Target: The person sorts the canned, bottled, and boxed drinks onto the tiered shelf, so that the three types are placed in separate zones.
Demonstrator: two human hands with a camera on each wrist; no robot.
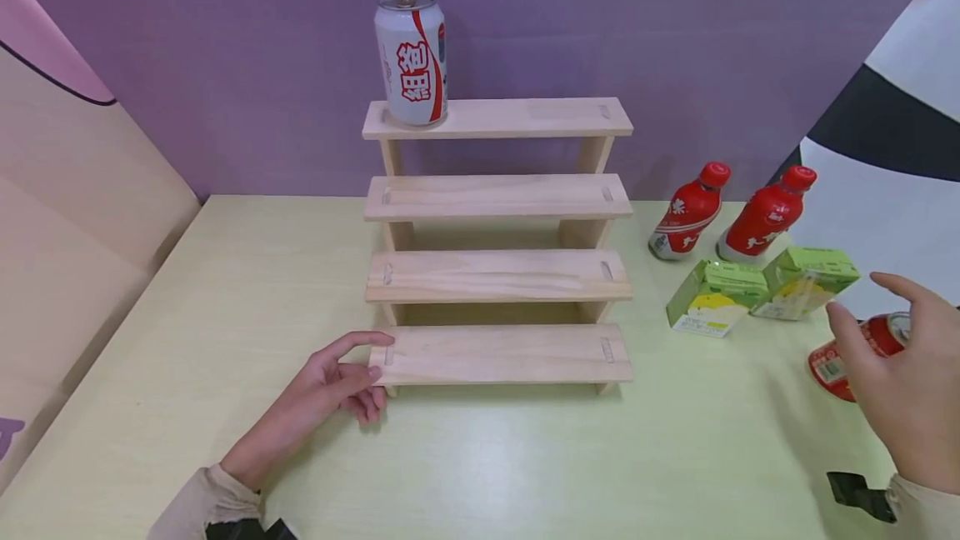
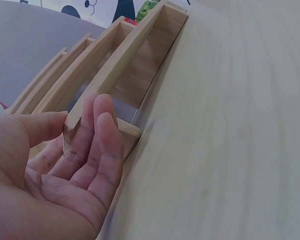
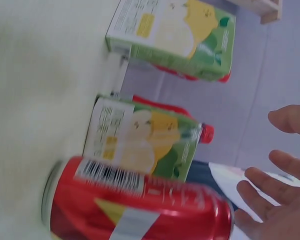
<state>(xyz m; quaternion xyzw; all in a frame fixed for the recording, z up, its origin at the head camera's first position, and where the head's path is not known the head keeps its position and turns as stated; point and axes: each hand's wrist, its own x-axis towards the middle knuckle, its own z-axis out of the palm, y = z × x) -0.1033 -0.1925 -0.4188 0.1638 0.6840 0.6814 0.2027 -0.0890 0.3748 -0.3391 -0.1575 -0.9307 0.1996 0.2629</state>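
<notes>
A light wooden step shelf (image 1: 498, 354) with several tiers stands on the table. My left hand (image 1: 330, 377) grips the left end of its lowest tier, thumb and fingers around the corner of the board (image 2: 110, 75). A white can with red lettering (image 1: 411, 61) stands upright on the left end of the top tier. At the right, my right hand (image 1: 903, 365) hovers by a red can (image 1: 831, 369), thumb and fingers spread apart. In the right wrist view the red can (image 3: 140, 202) stands just off the fingers (image 3: 277, 192), with nothing in the hand.
Two green juice cartons (image 1: 716, 298) stand right of the shelf, near the red can. Behind them are two red bottles (image 1: 688, 211) with red caps. A purple backdrop (image 1: 285, 65) rises behind the table (image 1: 480, 465).
</notes>
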